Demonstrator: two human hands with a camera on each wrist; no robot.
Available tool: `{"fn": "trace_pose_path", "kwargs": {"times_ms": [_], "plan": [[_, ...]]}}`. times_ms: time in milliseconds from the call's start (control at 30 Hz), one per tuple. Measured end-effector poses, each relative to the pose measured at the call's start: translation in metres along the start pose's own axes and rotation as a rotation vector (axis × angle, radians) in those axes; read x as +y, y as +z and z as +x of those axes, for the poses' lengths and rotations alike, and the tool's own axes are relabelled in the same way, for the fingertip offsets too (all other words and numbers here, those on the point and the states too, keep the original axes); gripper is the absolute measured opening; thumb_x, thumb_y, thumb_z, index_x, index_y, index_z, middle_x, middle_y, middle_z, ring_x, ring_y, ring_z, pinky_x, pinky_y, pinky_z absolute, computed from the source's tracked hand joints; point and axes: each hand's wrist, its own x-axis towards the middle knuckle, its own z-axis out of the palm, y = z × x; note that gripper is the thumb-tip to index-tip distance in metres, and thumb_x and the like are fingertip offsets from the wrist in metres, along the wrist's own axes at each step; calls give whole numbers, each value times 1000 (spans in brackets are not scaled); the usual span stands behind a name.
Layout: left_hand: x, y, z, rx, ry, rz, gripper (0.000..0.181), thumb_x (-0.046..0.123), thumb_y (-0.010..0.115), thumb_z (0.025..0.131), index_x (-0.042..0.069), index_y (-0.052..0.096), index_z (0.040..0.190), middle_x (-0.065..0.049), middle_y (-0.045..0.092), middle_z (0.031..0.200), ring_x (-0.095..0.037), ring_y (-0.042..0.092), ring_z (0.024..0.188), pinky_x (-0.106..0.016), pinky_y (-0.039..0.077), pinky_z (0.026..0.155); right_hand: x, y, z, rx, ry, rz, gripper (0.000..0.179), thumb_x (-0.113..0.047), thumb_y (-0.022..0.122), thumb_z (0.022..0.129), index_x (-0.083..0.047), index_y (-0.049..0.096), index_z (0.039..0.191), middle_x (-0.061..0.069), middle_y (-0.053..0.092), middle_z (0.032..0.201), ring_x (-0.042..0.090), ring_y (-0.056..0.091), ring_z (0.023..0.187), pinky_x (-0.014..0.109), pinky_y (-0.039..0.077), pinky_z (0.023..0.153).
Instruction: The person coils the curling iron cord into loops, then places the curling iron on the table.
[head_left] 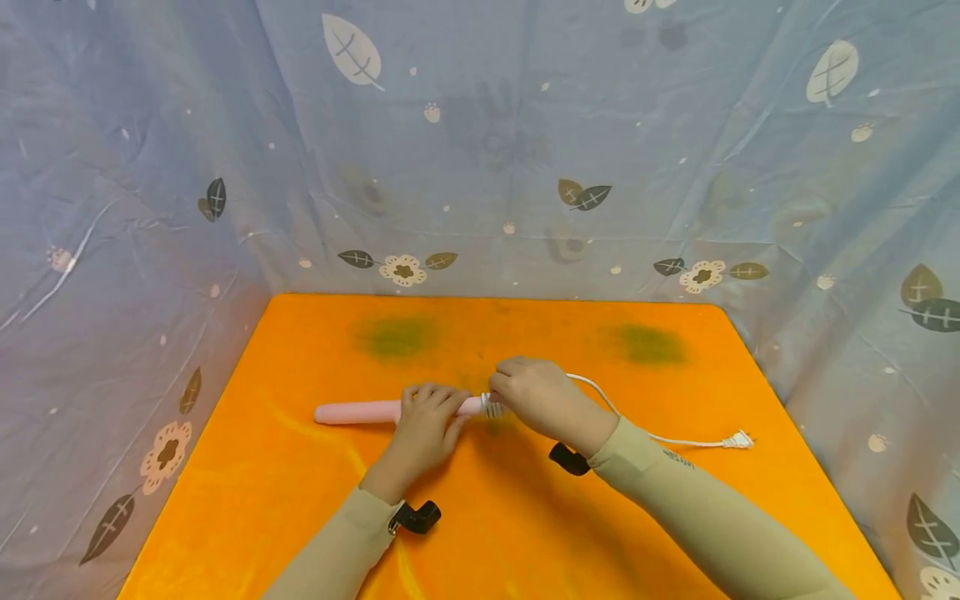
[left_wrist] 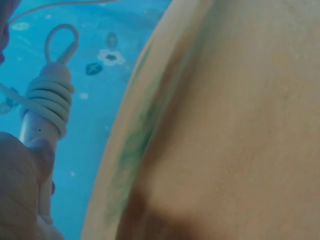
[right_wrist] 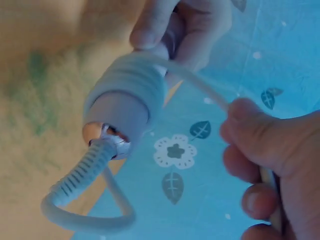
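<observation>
A slim pink rod that looks like a curling iron [head_left: 356,412] lies across the orange table in the head view. My left hand [head_left: 427,425] grips it around its handle. Several turns of its white cord [left_wrist: 50,95] are wound about the handle's end, and a small loop stands out beyond that end. In the right wrist view, my right hand [right_wrist: 285,160] pinches the cord between thumb and fingers, with a stretch running from the coils to the fingertips. Past the right hand, the cord trails over the table to a white plug [head_left: 738,440].
The orange tabletop [head_left: 480,517] carries two greenish patches near its back edge. A grey-blue curtain [head_left: 480,167] printed with leaves and flowers surrounds the table at the back and both sides. Each wrist bears a small black camera mount [head_left: 420,517].
</observation>
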Motion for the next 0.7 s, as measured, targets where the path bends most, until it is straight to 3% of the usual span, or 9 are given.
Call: {"fn": "trace_pose_path", "kwargs": {"times_ms": [167,300,467,700], "plan": [[1,-1,-3,-3,29,-24,30,27,66,93,16,67,121,-1,64,113,-25,51,104,-49,28,87,6,-2,9,-39,-36,31,10,-24,74,87,-16,69,84,-5,56,78,7,54,66,19,48,59],[2,-2,-6,18,82,-44,32,24,69,90,15,66,121,-1,64,112,-25,51,103,-50,29,87,17,-2,16,-111,8,198,6,-25,71,89,-20,72,86,-10,53,77,4,51,66,20,47,62],[1,0,-13,-4,140,-42,34,27,69,90,14,67,122,-1,64,113,-24,51,104,-49,30,89,28,10,15,-222,55,410,8,-27,68,91,-22,73,87,-13,59,81,3,55,71,23,48,68],[-2,-1,-16,34,127,-53,34,27,69,91,13,67,122,-1,64,115,-24,52,105,-49,30,90,40,23,4,-254,115,501,10,-28,65,93,-22,73,90,-16,62,85,2,57,75,25,48,71]]}}
